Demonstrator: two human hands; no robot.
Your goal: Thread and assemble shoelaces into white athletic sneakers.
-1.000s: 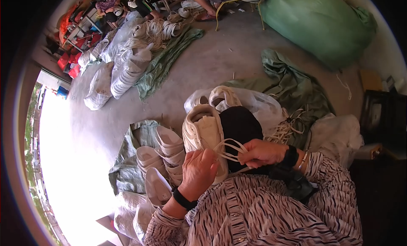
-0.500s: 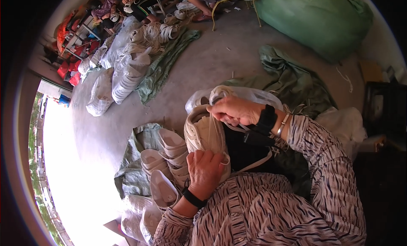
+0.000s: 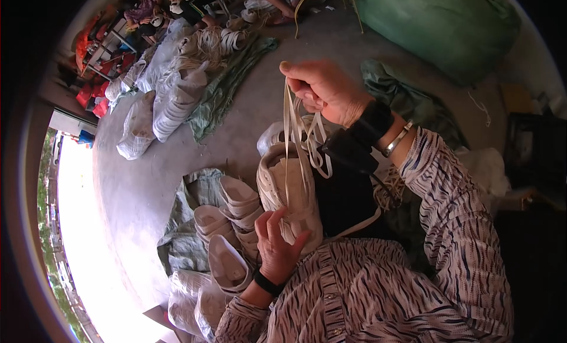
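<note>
A cream-coloured shoe [image 3: 293, 186] rests in front of my body. My right hand [image 3: 332, 93] is raised above it, fingers closed on a pale shoelace [image 3: 287, 127]. The lace runs taut from that hand down to the shoe's front, with more loops hanging below my fist. At the shoe's left side, my left hand [image 3: 277, 248] is open, thumb and fingers apart, fingertips beside the lacing area. Whether they touch the upper is hard to tell.
Stacked pale shoes [image 3: 239, 204] lie left of my hands on a green woven sheet [image 3: 177, 242]. Bagged shoes [image 3: 180, 101] and bundles of laces are farther left. A big green sack [image 3: 440, 33] stands far right. People sit at the back left.
My right hand has lifted up and away from the shoe's opening, drawing the lace upward. My left hand has loosened from the shoe and spread its fingers.
</note>
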